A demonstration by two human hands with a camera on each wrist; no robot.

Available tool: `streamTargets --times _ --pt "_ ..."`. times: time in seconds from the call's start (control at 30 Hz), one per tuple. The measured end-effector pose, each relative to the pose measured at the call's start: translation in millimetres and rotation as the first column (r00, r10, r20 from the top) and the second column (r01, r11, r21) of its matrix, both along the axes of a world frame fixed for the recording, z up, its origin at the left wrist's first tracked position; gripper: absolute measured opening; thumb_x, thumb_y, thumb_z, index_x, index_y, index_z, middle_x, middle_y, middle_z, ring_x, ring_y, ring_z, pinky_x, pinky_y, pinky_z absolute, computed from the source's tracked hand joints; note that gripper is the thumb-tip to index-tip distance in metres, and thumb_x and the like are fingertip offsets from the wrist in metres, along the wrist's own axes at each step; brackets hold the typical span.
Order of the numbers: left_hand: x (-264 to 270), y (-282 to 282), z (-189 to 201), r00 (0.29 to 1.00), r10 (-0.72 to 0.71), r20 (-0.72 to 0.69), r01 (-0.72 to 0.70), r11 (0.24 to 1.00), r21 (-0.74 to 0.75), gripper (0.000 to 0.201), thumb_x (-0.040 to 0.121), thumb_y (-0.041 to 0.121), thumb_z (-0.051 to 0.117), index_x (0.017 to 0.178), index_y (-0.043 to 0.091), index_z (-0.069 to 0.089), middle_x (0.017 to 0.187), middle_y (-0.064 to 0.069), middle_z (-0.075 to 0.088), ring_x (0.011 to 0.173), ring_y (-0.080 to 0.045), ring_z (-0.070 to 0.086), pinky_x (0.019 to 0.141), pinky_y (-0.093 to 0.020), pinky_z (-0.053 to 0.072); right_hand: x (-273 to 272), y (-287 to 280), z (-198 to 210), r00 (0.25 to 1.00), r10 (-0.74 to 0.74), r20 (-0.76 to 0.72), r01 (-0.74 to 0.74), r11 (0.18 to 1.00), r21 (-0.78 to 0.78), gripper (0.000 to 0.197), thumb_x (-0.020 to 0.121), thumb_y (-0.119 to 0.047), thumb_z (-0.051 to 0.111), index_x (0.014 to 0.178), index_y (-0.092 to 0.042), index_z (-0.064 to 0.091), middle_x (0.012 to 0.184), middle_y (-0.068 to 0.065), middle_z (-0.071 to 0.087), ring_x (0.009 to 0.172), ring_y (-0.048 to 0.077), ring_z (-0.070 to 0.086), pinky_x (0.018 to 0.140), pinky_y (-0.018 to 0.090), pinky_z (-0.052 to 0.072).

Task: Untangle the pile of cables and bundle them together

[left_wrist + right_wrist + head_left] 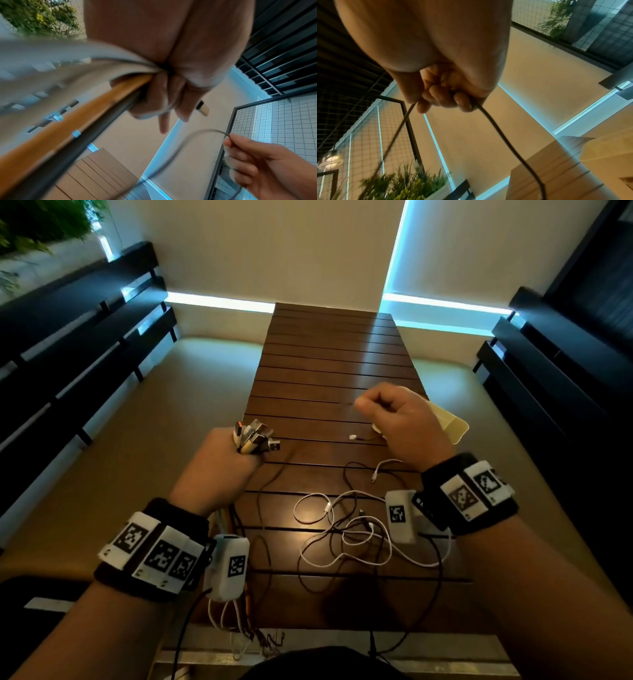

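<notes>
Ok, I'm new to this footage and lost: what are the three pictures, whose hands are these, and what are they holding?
No machine: a person wears one camera on the head and one on each wrist. The head view looks down at a dark slatted wooden table strewn with loose white and black cables. The left hand grips a bunch of cables by their metal USB plugs. The right hand pinches one thin dark cable, clearest from the right wrist. Checkered tags sit on both wristbands.
</notes>
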State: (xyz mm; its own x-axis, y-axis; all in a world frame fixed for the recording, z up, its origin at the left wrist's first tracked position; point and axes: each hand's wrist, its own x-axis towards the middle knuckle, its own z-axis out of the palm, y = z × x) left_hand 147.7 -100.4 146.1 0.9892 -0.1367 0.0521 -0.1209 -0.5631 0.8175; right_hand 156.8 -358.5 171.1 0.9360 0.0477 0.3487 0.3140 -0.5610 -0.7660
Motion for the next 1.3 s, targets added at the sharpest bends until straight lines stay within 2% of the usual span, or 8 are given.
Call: streamTargets --times 0.17,0.33,0.5,0.6,0.73,0.97,1.17,1.3 --pt "-11.8 -20.4 0.8 0.988 -0.090 0.123 0.099 0.993 -0.071 0.007 0.089 0.006 0.065 0.094 0.006 0.069 0.071 -0.005 0.060 0.055 -0.012 0.046 0.051 -0.017 0.034 -19.3 18.6 -35.2 0.974 0.153 -0.168 -0.173 0.979 -0.109 0.017 0.097 -0.025 0.060 0.086 -0.038 0.061 0.082 -0.013 0.063 0.076 0.000 0.058 0.068 0.009 0.041" --pt "-18.8 -47.9 -5.9 0.953 -0.301 0.026 0.300 0.954 0.015 0.022 0.091 0.014 0.065 0.071 0.019 0.058 0.061 0.008 0.055 0.052 -0.003 0.048 0.051 -0.015 0.036 -27.6 25.7 -30.2 0.979 0.178 -0.104 -0.186 0.980 -0.070 0.014 0.097 -0.019 0.060 0.090 -0.030 0.065 0.081 -0.011 0.066 0.075 0.007 0.060 0.068 0.011 0.043" --pt "-13.5 -29.8 -0.4 0.982 -0.188 -0.009 0.186 0.973 -0.136 0.032 0.089 0.012 0.070 0.062 0.024 0.056 0.045 0.014 0.049 0.043 -0.002 0.040 0.050 -0.022 0.033 -53.2 11.3 -22.2 0.963 0.163 -0.214 -0.146 0.985 0.091 0.012 0.097 -0.020 0.058 0.093 -0.026 0.068 0.073 0.001 0.065 0.061 0.014 0.059 0.056 0.017 0.048" --pt "-10.0 -21.8 -3.9 0.975 -0.199 -0.099 0.164 0.945 -0.284 0.029 0.089 0.013 0.070 0.063 0.023 0.062 0.045 0.010 0.043 0.042 -0.006 0.036 0.050 -0.028 0.032 -71.8 17.5 -23.6 0.897 0.237 -0.372 -0.154 0.959 0.240 0.010 0.098 -0.018 0.056 0.096 -0.018 0.066 0.066 0.000 0.063 0.050 0.016 0.058 0.045 0.023 0.046" --pt "-6.8 -21.2 -11.9 0.962 -0.213 -0.171 0.126 0.903 -0.411 0.034 0.092 0.015 0.065 0.105 -0.015 0.056 0.049 0.007 0.035 0.043 -0.011 0.029 0.042 -0.024 0.029 -83.8 28.4 -32.5 0.785 0.361 -0.504 -0.153 0.901 0.406 0.011 0.099 -0.014 0.054 0.099 -0.005 0.061 0.068 0.008 0.067 0.054 0.024 0.064 0.048 0.030 0.050" --pt "-2.2 -18.3 -21.7 0.960 -0.200 -0.196 0.066 0.841 -0.537 0.027 0.095 0.011 0.061 0.107 -0.013 0.057 0.050 0.005 0.030 0.045 -0.014 0.022 0.044 -0.025 0.024 -97.9 32.2 -48.7 0.563 0.551 -0.616 -0.211 0.817 0.537 0.012 0.099 -0.011 0.052 0.100 0.000 0.055 0.082 0.017 0.073 0.074 0.031 0.071 0.071 0.041 0.058" --pt "-1.9 -25.3 -24.7 0.952 -0.214 -0.219 0.052 0.817 -0.574 0.025 0.095 0.010 0.060 0.104 -0.013 0.058 0.051 0.001 0.028 0.045 -0.015 0.021 0.045 -0.024 0.022 -91.6 22.6 -78.7 0.583 0.167 -0.795 -0.489 0.854 -0.179 0.023 0.094 -0.046 0.059 0.097 -0.025 0.068 0.091 -0.005 0.070 0.085 0.008 0.066 0.082 0.032 0.055" --pt "-7.7 -37.2 -23.9 0.943 -0.240 -0.231 0.057 0.800 -0.597 0.026 0.095 0.010 0.059 0.105 -0.014 0.057 0.052 0.001 0.028 0.045 -0.013 0.022 0.044 -0.024 0.022 -82.3 18.6 -83.0 0.673 0.122 -0.729 -0.263 0.961 -0.081 0.030 0.087 -0.046 0.069 0.112 -0.031 0.066 0.108 -0.014 0.065 0.099 0.001 0.062 0.084 0.024 0.053"
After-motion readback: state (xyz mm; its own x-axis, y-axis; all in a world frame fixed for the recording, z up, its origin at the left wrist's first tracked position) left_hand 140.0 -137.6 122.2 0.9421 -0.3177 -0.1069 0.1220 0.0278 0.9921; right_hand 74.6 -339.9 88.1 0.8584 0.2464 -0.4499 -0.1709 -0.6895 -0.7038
